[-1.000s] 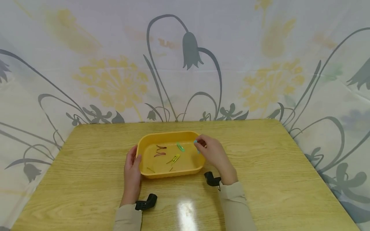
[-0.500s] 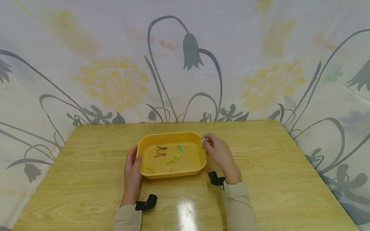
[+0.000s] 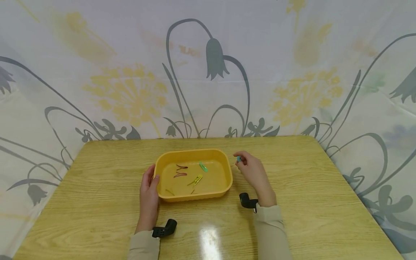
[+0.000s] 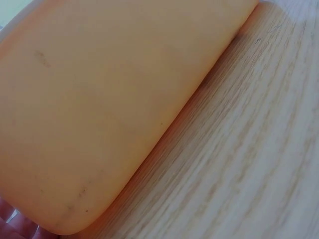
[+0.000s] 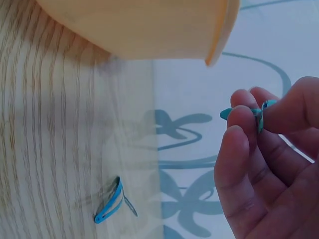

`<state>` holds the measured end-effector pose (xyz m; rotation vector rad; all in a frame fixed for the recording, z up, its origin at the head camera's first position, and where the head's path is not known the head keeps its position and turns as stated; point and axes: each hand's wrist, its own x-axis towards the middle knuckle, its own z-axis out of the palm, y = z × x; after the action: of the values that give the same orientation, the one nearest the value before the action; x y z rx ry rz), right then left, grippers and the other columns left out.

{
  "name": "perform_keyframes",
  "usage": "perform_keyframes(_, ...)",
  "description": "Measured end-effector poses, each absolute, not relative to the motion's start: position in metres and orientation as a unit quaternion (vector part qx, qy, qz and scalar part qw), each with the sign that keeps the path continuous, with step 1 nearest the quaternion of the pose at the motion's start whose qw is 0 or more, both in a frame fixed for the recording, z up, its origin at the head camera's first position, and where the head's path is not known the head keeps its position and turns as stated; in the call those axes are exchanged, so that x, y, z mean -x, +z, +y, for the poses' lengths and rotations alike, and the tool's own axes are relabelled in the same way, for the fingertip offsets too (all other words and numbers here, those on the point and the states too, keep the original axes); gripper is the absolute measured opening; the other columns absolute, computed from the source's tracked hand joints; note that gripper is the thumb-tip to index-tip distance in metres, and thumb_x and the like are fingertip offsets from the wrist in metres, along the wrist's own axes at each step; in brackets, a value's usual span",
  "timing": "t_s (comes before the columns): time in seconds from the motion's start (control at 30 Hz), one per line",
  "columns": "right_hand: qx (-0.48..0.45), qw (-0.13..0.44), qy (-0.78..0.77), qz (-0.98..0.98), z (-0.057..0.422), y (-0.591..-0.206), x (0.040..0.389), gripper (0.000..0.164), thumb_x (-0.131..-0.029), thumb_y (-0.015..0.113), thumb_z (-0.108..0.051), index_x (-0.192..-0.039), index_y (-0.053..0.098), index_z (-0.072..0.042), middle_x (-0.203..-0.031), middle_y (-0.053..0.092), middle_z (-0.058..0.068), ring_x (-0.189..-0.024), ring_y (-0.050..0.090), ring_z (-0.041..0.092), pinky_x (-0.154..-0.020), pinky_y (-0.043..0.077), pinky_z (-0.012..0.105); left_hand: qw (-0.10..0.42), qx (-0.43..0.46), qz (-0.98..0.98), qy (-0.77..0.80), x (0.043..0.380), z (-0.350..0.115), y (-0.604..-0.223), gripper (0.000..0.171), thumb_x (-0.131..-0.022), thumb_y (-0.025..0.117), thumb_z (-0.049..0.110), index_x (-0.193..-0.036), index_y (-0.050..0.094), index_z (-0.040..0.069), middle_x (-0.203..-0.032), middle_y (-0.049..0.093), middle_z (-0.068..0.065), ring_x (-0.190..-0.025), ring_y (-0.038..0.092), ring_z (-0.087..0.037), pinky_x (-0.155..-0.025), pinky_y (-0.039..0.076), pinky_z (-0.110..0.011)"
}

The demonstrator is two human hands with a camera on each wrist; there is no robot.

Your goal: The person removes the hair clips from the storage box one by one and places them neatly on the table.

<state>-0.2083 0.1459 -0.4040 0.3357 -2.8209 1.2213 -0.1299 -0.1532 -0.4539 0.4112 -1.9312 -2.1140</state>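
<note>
A yellow plastic tray [image 3: 185,197] stands on the wooden table. My left hand [image 3: 149,191] grips its left wall, thumb at the rim; the left wrist view shows mostly tray wall and a few fingers. Just past the tray's right side, my right hand [image 3: 255,173] pinches a teal snap hair clip [image 5: 262,112] between thumb and fingers. Below that hand is a blue snap hair clip [image 5: 108,205], spread apart, at the table; whether it lies flat I cannot tell. Inside the tray are a green clip [image 3: 203,166], a yellow-green clip [image 3: 196,179], a dark clip [image 3: 182,166] and a reddish clip [image 3: 180,174].
Yellowish clips [image 3: 169,192] that blend into the tray floor lie near its front wall. The wooden table [image 3: 97,191] extends around the tray. A patterned cloth [image 3: 276,72] hangs behind the table's far edge. Black cameras [image 3: 165,229] are strapped to both wrists.
My right hand has moved rightward from over the tray's right rim to outside it, with a teal clip still pinched. The left hand and the tray stay almost in place.
</note>
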Motion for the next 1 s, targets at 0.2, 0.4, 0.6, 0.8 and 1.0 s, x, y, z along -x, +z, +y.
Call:
perform_keyframes(0.2,-0.103,0.021,0.391,-0.914,0.150,-0.408,0.209,0.025,-0.089,0.047,-0.011,-0.112,0.057,-0.012,-0.088,0.059,0.001,-0.072,0.054,0.015,-0.055,0.042,0.029,0.127,-0.145,-0.667,-0.720,0.131,-0.155,-0.456,0.040,-0.096,0.040,0.022,-0.136,0.036,0.021,-0.138,0.032,0.007,-0.125,0.029,-0.008,-0.102,0.027,-0.032)
perform_keyframes(0.4,-0.087,0.019,0.401,-0.912,0.157,-0.412,0.211,0.028,-0.088,0.047,-0.010,-0.115,0.056,-0.010,-0.093,0.061,0.004,-0.081,0.057,0.018,-0.059,0.044,0.028,0.128,-0.143,-0.664,-0.723,0.133,-0.155,-0.459,0.039,-0.095,0.042,0.025,-0.134,0.038,0.025,-0.137,0.032,0.009,-0.124,0.030,-0.007,-0.102,0.029,-0.031)
perform_keyframes(0.6,-0.060,0.010,0.415,-0.908,0.167,-0.417,0.214,0.030,-0.091,0.046,-0.012,-0.119,0.053,-0.009,-0.096,0.059,0.009,-0.072,0.058,0.021,-0.054,0.045,0.028,0.130,-0.140,-0.659,-0.727,0.133,-0.156,-0.460,0.039,-0.095,0.042,0.026,-0.134,0.038,0.025,-0.138,0.032,0.009,-0.125,0.030,-0.008,-0.102,0.028,-0.032)
perform_keyframes(0.8,-0.019,0.009,0.443,-0.897,0.174,-0.421,0.216,0.033,-0.090,0.046,-0.012,-0.123,0.050,-0.008,-0.097,0.056,0.011,-0.076,0.060,0.022,-0.058,0.050,0.031,0.129,-0.140,-0.655,-0.731,0.133,-0.155,-0.460,0.038,-0.095,0.042,0.025,-0.133,0.038,0.026,-0.138,0.032,0.009,-0.125,0.030,-0.007,-0.102,0.029,-0.031)
perform_keyframes(1.0,0.000,0.005,0.467,-0.884,0.178,-0.424,0.215,0.033,-0.091,0.045,-0.011,-0.122,0.051,-0.005,-0.100,0.057,0.017,-0.082,0.059,0.027,-0.066,0.052,0.036,0.132,-0.141,-0.656,-0.730,0.132,-0.156,-0.460,0.038,-0.095,0.042,0.024,-0.133,0.038,0.025,-0.137,0.032,0.009,-0.125,0.030,-0.007,-0.101,0.029,-0.031)
